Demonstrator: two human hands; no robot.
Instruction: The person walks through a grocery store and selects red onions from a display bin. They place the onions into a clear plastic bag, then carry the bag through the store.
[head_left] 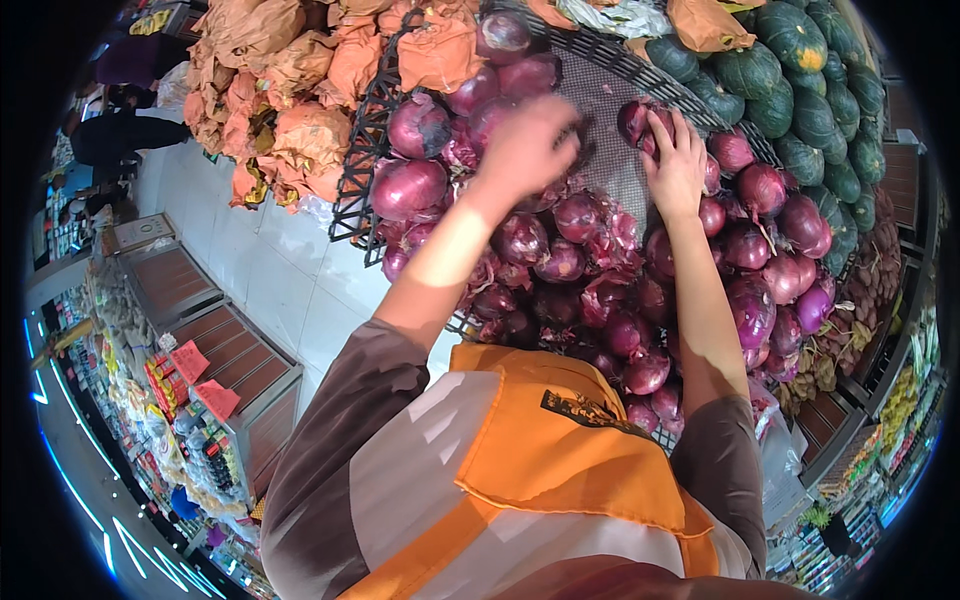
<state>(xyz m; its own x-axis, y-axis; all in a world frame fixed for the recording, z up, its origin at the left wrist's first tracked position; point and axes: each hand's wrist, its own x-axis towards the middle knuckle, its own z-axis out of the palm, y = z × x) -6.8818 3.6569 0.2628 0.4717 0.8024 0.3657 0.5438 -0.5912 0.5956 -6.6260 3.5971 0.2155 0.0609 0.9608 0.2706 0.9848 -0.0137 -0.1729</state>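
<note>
Hands (525,150) (677,165) among red onions (560,260); orange paper-wrapped bundles (300,90) leftward

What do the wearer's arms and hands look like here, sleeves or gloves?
Both hands are bare: the left hand, blurred, and the right hand. No gloves, rings or watch visible. Short brown sleeves end near the elbows, forearms uncovered. An orange apron covers the chest.

Red onions (560,260), papery purple skins, heaped in black mesh bin (360,180)

Bright, even overhead shop light (left hand (525,150) motion-blurred), fisheye-bent dark rim.
</note>
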